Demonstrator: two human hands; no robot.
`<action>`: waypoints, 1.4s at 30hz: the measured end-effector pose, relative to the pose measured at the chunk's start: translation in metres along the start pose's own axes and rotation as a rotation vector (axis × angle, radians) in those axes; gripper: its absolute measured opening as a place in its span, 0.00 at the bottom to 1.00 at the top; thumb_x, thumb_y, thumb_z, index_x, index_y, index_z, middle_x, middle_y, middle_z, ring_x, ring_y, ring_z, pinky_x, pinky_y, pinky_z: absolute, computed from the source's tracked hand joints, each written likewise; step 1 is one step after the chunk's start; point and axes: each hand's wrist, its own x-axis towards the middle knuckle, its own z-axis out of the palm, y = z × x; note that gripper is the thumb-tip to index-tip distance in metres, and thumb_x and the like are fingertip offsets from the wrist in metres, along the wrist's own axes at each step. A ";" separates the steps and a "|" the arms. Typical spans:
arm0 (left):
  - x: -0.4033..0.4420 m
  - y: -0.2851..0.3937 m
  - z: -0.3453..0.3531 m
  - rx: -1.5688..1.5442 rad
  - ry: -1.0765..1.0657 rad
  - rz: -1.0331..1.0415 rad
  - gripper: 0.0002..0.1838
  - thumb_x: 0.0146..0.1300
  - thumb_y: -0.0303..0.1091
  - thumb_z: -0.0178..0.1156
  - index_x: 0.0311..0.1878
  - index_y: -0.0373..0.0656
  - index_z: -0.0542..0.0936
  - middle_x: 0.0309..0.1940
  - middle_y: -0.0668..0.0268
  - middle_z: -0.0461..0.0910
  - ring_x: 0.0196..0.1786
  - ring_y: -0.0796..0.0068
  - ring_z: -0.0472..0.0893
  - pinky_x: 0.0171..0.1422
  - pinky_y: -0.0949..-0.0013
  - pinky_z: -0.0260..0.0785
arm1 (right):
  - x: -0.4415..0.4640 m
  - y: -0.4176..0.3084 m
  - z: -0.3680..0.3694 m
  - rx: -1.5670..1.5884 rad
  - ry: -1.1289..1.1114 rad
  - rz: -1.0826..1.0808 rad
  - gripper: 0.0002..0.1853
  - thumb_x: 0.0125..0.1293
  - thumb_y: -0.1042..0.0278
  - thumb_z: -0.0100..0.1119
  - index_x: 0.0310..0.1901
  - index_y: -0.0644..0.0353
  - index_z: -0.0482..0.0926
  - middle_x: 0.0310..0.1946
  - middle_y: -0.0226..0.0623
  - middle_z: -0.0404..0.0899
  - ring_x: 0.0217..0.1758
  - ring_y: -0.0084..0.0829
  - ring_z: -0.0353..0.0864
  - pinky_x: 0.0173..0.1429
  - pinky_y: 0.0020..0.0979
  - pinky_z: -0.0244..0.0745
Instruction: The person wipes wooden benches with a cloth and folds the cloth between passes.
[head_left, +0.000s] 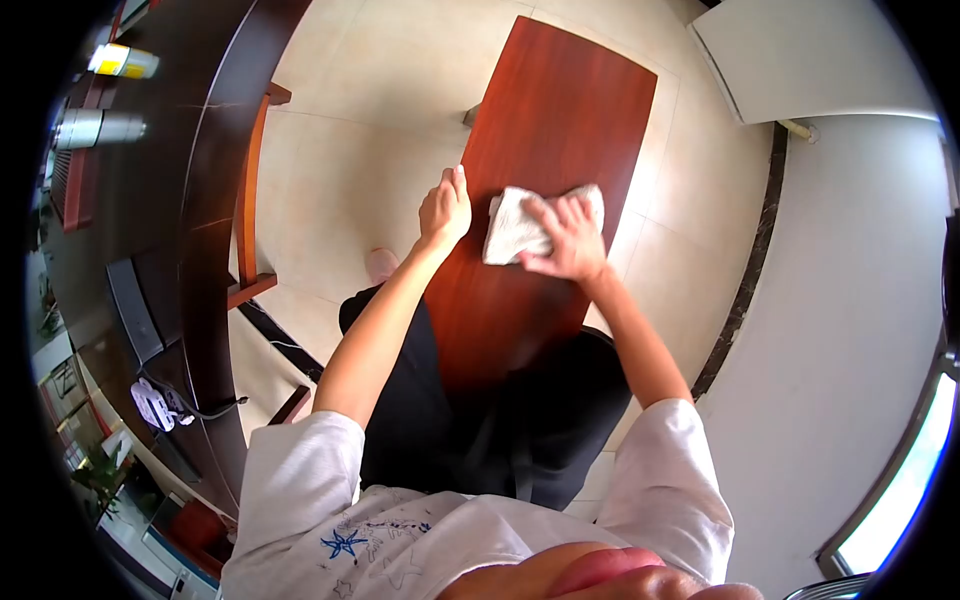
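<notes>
While the left hand [445, 208] curls closed beside the bench [570, 95] edge, the right hand [572, 243] splays over cloth [511, 230], room ahead

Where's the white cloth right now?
In the head view, the white cloth lies on the red-brown wooden top, right of centre, under the person's right hand and to the right of the left hand.

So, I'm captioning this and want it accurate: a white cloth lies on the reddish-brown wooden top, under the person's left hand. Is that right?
Not quite: the head view shows the white cloth under the person's right hand, not the left hand. The cloth does lie on the reddish-brown wooden top.
</notes>
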 end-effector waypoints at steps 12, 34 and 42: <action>-0.001 0.003 0.002 -0.037 -0.003 0.039 0.31 0.90 0.55 0.36 0.49 0.35 0.79 0.33 0.36 0.87 0.41 0.29 0.87 0.48 0.36 0.79 | 0.181 0.252 -0.013 -0.468 0.269 0.753 0.46 0.65 0.17 0.59 0.74 0.43 0.78 0.68 0.44 0.82 0.74 0.48 0.77 0.79 0.57 0.63; 0.011 -0.009 0.014 -0.135 -0.025 0.054 0.39 0.88 0.61 0.32 0.56 0.34 0.83 0.47 0.33 0.88 0.56 0.29 0.86 0.64 0.35 0.77 | -0.038 -0.093 0.037 -0.337 0.313 0.739 0.42 0.67 0.38 0.68 0.76 0.54 0.71 0.60 0.48 0.76 0.68 0.52 0.74 0.81 0.56 0.56; 0.015 -0.008 0.018 -0.150 -0.027 0.031 0.38 0.86 0.64 0.35 0.52 0.35 0.81 0.41 0.39 0.89 0.47 0.31 0.88 0.54 0.36 0.79 | -0.026 -0.071 0.032 -0.349 0.317 0.586 0.42 0.58 0.38 0.74 0.69 0.54 0.77 0.50 0.44 0.78 0.58 0.48 0.78 0.71 0.51 0.62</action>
